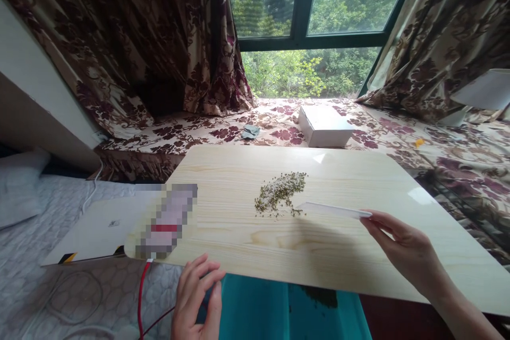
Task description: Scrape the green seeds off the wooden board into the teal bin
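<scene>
My right hand (402,244) pinches one end of a thin, flat white strip, like a card (338,210), above the table. Its far tip is near the lower right edge of a pile of small green beans mixed with white grains (281,191). At the table's front edge, my left hand (199,292) has its fingers loosely curved and apart, with nothing in them. Beside it, below the edge, is a teal container (255,308) with a divider. Dark green beans (321,296) lie in its right part, partly hidden by the table.
The pale wood-grain table (231,170) carries a blurred-out device (167,220) with a red cable (141,297) at left. A white board-like item (107,223) lies beside it. Behind stand a white box (326,126) and a grey-green cloth (251,131) on the floral window seat.
</scene>
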A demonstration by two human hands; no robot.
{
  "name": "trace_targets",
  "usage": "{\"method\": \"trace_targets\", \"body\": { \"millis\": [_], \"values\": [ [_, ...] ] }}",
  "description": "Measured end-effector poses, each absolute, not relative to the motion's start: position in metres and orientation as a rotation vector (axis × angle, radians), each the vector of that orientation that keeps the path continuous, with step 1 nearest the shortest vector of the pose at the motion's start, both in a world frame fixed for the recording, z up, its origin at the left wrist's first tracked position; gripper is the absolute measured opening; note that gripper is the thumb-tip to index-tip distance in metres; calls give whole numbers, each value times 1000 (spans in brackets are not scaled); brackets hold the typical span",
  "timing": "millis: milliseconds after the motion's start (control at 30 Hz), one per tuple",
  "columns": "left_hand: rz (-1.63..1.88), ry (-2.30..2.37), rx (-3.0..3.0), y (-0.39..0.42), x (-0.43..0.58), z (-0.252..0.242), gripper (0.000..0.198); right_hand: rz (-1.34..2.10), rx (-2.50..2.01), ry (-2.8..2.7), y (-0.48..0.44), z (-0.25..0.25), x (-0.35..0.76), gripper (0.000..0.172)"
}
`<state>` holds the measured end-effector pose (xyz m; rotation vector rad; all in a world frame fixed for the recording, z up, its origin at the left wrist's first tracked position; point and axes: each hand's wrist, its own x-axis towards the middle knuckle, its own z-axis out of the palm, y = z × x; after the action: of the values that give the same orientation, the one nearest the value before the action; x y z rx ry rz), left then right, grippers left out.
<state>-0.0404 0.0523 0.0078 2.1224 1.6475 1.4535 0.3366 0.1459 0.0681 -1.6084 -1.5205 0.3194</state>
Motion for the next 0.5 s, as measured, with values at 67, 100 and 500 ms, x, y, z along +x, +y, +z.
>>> {"method": "trace_targets", "body": {
  "millis": [67, 100, 500],
  "values": [
    [1452, 1643, 2120, 52, -40, 9, 25, 293, -1622, -1518, 143, 70, 340, 36],
    [1449, 1644, 2120, 51, -40, 9, 25, 284, -1631, -1516, 142, 70, 341, 36],
    [1469, 1659, 2068, 51, -37, 10, 22, 335, -1665, -1460, 140, 66, 343, 37]
  ]
}}
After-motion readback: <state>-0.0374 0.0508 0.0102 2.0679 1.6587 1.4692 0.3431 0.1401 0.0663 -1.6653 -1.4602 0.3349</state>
